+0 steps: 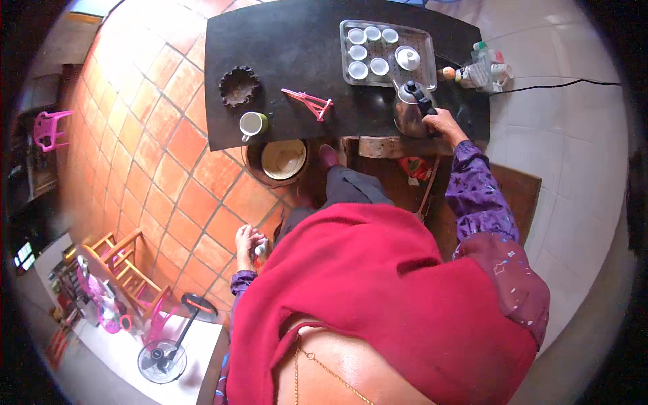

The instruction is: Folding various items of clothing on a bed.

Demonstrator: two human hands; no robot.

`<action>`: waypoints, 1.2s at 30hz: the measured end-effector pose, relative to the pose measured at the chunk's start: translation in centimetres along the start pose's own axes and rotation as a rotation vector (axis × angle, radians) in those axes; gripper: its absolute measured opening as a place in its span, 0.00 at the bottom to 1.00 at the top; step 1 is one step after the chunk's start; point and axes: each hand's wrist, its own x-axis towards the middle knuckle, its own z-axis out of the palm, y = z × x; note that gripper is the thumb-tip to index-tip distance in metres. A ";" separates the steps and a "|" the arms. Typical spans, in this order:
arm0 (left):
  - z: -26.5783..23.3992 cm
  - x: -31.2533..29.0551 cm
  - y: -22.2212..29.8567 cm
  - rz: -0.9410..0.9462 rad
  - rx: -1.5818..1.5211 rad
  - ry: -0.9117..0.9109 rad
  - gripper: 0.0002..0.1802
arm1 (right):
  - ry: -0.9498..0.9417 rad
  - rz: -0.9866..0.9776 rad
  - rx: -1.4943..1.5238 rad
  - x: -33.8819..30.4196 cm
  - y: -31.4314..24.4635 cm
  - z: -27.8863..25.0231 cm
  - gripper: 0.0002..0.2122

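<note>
My right hand [442, 126] is closed round the black handle of a metal kettle [407, 116] at the near right edge of the dark table. Just beyond the kettle lies a clear tray [430, 64], holding several small white cups [358, 69] and a white lidded tea bowl [407, 58]. Low beside my lap, my left hand [248, 239] has its fingers curled. Something small and pale with an orange part shows next to it, and what the fingers hold, if anything, I cannot make out.
The dark table [270, 40] also bears a pink plastic stand [310, 103], a green and white mug [253, 125] and a dark scalloped bowl [239, 86]. A bucket [283, 160] stands below its near edge. Bottles [480, 71] and a black cord [560, 85] are at the right.
</note>
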 end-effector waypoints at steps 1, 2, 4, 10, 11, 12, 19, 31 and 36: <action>0.4 -0.1 0.3 0.004 0.007 0.011 0.18 | -0.026 0.013 -0.004 0.2 0.0 -0.2 0.08; 0.8 0.0 0.5 0.005 0.024 0.014 0.18 | -0.038 0.013 -0.015 0.3 0.0 -0.3 0.08; 1.4 0.0 1.0 -0.001 0.047 0.021 0.18 | -0.075 0.019 0.006 0.5 -0.2 -0.3 0.08; 2.7 -0.5 2.3 0.012 0.076 -0.019 0.19 | -0.112 -0.017 -0.052 0.6 -2.2 0.3 0.09; 2.9 -0.6 2.5 0.005 0.092 -0.012 0.20 | -0.110 -0.055 -0.058 0.6 -2.7 0.3 0.09; 2.9 -0.7 2.7 -0.004 0.106 -0.017 0.20 | -0.111 -0.053 -0.056 0.5 -3.2 0.3 0.09; 3.2 -0.4 3.2 -0.007 0.108 -0.001 0.20 | -0.158 -0.005 0.037 0.5 -6.2 0.2 0.09; 2.8 0.9 2.3 -0.012 0.089 0.000 0.17 | -0.120 0.100 0.192 1.8 -5.7 -0.3 0.08; 3.0 1.0 2.4 -0.020 0.057 -0.016 0.17 | -0.084 0.047 0.171 2.0 -4.0 0.0 0.08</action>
